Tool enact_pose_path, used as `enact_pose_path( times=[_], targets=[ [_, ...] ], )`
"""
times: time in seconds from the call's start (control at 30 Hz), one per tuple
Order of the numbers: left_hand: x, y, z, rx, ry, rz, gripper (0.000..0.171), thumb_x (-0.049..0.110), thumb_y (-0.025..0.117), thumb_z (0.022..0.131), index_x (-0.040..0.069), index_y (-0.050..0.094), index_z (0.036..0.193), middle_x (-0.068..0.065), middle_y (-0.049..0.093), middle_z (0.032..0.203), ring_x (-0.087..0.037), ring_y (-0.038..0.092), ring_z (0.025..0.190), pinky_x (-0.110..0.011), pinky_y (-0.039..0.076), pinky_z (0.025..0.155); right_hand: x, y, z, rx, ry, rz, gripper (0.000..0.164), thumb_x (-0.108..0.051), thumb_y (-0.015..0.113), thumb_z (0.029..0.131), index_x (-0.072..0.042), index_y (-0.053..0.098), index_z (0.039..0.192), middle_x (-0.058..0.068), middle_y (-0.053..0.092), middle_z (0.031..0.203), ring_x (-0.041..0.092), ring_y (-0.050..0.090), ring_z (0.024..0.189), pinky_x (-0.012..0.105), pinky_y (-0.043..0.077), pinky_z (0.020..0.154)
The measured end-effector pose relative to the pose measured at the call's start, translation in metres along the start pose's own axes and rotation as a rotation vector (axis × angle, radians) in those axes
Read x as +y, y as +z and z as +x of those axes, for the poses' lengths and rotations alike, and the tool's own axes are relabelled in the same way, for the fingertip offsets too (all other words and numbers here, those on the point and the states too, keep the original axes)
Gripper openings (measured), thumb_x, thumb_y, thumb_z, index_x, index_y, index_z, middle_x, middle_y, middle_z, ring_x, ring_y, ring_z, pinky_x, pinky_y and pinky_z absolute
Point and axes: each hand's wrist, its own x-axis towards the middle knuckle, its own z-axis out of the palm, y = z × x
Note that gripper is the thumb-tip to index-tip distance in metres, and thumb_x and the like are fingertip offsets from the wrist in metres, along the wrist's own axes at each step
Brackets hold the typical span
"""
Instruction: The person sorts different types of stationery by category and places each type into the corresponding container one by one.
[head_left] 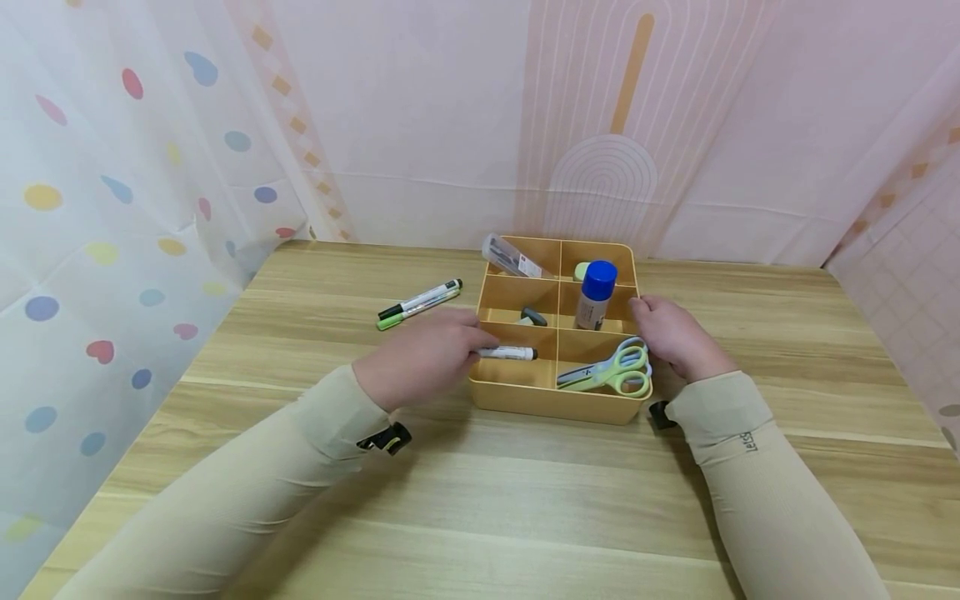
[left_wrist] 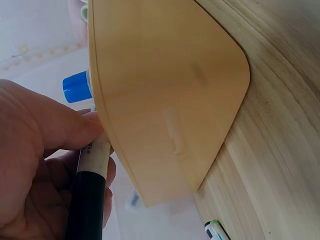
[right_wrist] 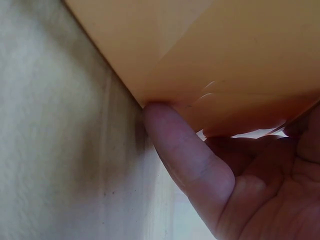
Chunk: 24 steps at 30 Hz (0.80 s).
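Note:
A white marker with a dark cap [left_wrist: 86, 205] is pinched between the thumb and fingers of my left hand [head_left: 427, 354]. In the head view its white barrel [head_left: 510, 353] reaches over the front-left compartment of a tan desk organizer [head_left: 551, 402]. My right hand [head_left: 678, 333] holds the organizer's right side, fingertips at the rim. One finger [right_wrist: 185, 150] lies along the outer wall in the right wrist view. Green and blue-handled scissors [head_left: 611, 371] lie in the front-right compartment. A blue-capped glue stick [head_left: 597, 292] stands in the middle right one.
Two pens, a black-capped one [head_left: 422, 298] and a green-capped one [head_left: 416, 311], lie on the wooden table [head_left: 525, 508] left of the organizer. A clear case [head_left: 513, 257] leans in the back-left compartment. A small dark object [head_left: 533, 317] sits in the middle left one. A patterned curtain [head_left: 420, 125] hangs behind.

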Motion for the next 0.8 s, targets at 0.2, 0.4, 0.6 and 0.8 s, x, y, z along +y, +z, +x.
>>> enact_pose_path(
  times=[0.2,0.4,0.6,0.8],
  targets=[
    [0.004,0.004,0.006,-0.037,-0.002,0.016,0.024,0.011,0.074,0.097,0.015,0.080,0.120,0.002,0.070,0.105,-0.015,0.063,0.093,-0.030,0.058,0.088,0.000,0.000,0.000,-0.004,0.006,0.003,0.066,-0.040,0.017,0.114,0.004,0.034,0.160,0.029,0.040,0.163,0.046,0.039,0.149,0.066,0.028,0.125],
    [0.007,0.005,0.009,-0.025,0.026,0.039,0.021,0.011,0.074,0.097,0.014,0.081,0.117,0.002,0.069,0.099,-0.015,0.061,0.087,-0.030,0.056,0.083,0.001,0.000,0.002,0.001,0.003,0.008,0.065,-0.040,0.018,0.114,0.004,0.036,0.159,0.028,0.041,0.163,0.045,0.040,0.149,0.065,0.027,0.125],
    [0.011,0.005,0.013,-0.040,0.040,0.044,0.022,0.009,0.074,0.097,0.015,0.081,0.117,0.001,0.071,0.102,-0.016,0.063,0.091,-0.029,0.057,0.085,0.001,0.000,0.001,0.006,-0.008,0.006,0.065,-0.041,0.017,0.114,0.004,0.039,0.157,0.027,0.045,0.159,0.041,0.044,0.141,0.064,0.030,0.125],
    [0.015,0.006,0.017,-0.060,0.042,0.042,0.024,0.007,0.073,0.097,0.016,0.081,0.118,0.001,0.073,0.105,-0.017,0.065,0.095,-0.031,0.057,0.089,0.001,0.000,0.001,0.006,-0.008,0.009,0.065,-0.040,0.017,0.114,0.003,0.040,0.156,0.026,0.046,0.158,0.041,0.045,0.140,0.064,0.030,0.125]
  ],
)
